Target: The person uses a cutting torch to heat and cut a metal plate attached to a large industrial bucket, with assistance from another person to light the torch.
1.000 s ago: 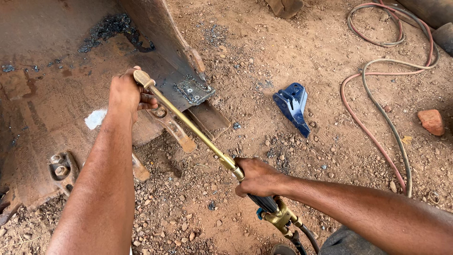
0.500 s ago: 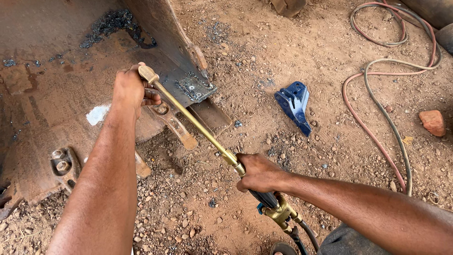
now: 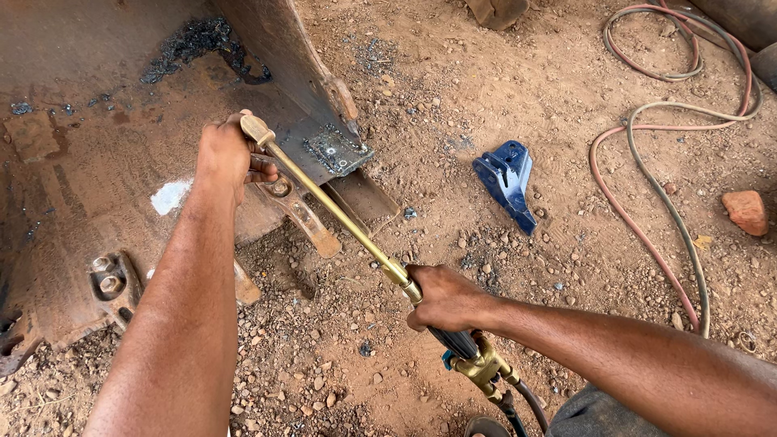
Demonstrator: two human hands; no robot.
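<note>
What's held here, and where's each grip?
One brass cutting torch: right hand grips the handle near the hose end; left hand holds the tip end by the rusty bucket.

Cutting torch (image 3: 340,214): long brass tube, yellow metal, dull sheen, scuffed near the tip; valve block at the rear glossier brass, handle section dark and ribbed where the right hand (image 3: 443,298) closes its grip. Excavator bucket (image 3: 97,162): heavy steel, matt, rust-brown all over, rough and pitted, with black crusted slag along a seam and one pale chalky patch. Bolted plate on its edge bare grey metal, scorched. Blue bracket (image 3: 507,180): painted metal, semi-gloss, dusty. Hoses (image 3: 647,218): rubber, matt, faded red and green. Ground (image 3: 566,105): dry reddish dirt, gritty with loose gravel. Brick fragment (image 3: 745,211): coarse, orange.
</note>
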